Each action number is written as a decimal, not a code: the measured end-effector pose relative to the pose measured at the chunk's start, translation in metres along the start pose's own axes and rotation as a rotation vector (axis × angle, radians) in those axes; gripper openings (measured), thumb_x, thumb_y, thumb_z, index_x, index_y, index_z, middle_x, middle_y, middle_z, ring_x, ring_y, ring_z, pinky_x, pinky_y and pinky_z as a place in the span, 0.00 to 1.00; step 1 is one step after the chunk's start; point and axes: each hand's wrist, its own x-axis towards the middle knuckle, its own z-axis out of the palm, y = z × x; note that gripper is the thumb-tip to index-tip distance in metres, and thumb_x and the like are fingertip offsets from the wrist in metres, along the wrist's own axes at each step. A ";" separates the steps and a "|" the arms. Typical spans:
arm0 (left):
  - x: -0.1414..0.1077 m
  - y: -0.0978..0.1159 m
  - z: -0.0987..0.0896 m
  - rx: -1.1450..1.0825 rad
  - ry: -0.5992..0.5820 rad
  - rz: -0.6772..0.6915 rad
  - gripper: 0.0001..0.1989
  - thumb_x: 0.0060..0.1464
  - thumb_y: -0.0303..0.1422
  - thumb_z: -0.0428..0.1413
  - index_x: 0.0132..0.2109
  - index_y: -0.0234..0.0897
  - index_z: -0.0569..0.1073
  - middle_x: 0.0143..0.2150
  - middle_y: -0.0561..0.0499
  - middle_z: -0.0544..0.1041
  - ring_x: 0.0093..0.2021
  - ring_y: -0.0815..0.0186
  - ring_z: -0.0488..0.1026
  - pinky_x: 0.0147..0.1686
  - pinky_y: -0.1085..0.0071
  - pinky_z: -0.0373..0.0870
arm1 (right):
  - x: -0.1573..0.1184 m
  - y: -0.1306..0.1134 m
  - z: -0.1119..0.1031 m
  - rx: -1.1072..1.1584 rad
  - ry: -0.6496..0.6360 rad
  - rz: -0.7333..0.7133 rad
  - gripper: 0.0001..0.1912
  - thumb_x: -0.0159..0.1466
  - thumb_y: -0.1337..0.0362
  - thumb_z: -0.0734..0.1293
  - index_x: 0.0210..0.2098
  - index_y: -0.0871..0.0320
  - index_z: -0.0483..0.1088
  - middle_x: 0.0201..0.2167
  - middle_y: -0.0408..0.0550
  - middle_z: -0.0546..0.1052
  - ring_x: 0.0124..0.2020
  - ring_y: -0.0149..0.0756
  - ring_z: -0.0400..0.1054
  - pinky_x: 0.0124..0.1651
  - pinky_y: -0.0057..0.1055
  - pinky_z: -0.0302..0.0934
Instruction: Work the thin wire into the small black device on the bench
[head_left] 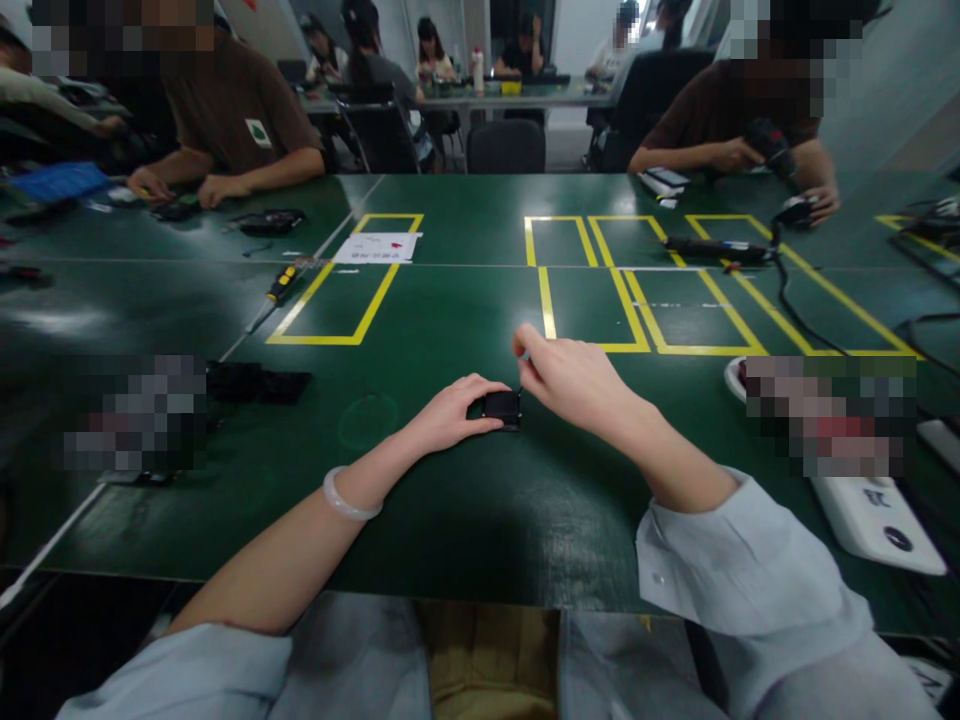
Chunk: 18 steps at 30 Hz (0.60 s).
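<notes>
A small black rectangular part (501, 409) lies on the green table in front of me. My left hand (459, 412) grips it from the left, with the thumb along its near edge and fingers on the far edge. Over its right side is my right hand (564, 378), closed in a pinch with the fingers bent downward. A thin dark sliver shows below those fingers at the part's right corner; I cannot make out what it is. A pale bracelet (351, 497) circles my left wrist.
Yellow tape boxes mark the green table (450, 520). At left lie a yellow-black screwdriver (283, 285), a paper sheet (379, 247) and black parts (259, 382). A white device (874, 525) stands right. Across sit two people, one holding a power screwdriver (772, 150).
</notes>
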 end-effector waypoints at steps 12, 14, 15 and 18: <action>0.000 0.001 -0.001 0.001 -0.003 -0.002 0.21 0.57 0.42 0.56 0.57 0.44 0.68 0.48 0.48 0.71 0.48 0.59 0.69 0.49 0.64 0.65 | 0.003 0.000 -0.001 -0.068 -0.068 0.039 0.17 0.70 0.56 0.50 0.44 0.56 0.65 0.30 0.50 0.78 0.30 0.38 0.71 0.26 0.30 0.40; 0.000 0.001 -0.001 0.001 -0.005 -0.001 0.21 0.57 0.42 0.56 0.57 0.44 0.68 0.47 0.48 0.70 0.48 0.59 0.69 0.49 0.64 0.65 | 0.003 0.000 -0.001 -0.062 -0.072 0.044 0.16 0.69 0.59 0.50 0.47 0.57 0.64 0.31 0.50 0.78 0.29 0.38 0.71 0.26 0.30 0.41; 0.000 0.001 -0.001 0.003 -0.007 -0.002 0.21 0.57 0.42 0.56 0.57 0.44 0.68 0.47 0.48 0.70 0.48 0.59 0.69 0.49 0.64 0.65 | 0.002 0.000 -0.002 -0.050 -0.069 0.043 0.16 0.69 0.60 0.50 0.48 0.57 0.63 0.31 0.50 0.78 0.28 0.37 0.71 0.26 0.30 0.41; 0.000 0.000 0.000 0.006 -0.009 -0.010 0.22 0.57 0.43 0.56 0.57 0.43 0.68 0.47 0.48 0.70 0.48 0.58 0.69 0.49 0.63 0.65 | 0.001 -0.001 -0.003 -0.009 -0.052 0.041 0.15 0.67 0.62 0.51 0.49 0.57 0.61 0.33 0.49 0.78 0.28 0.36 0.70 0.26 0.30 0.42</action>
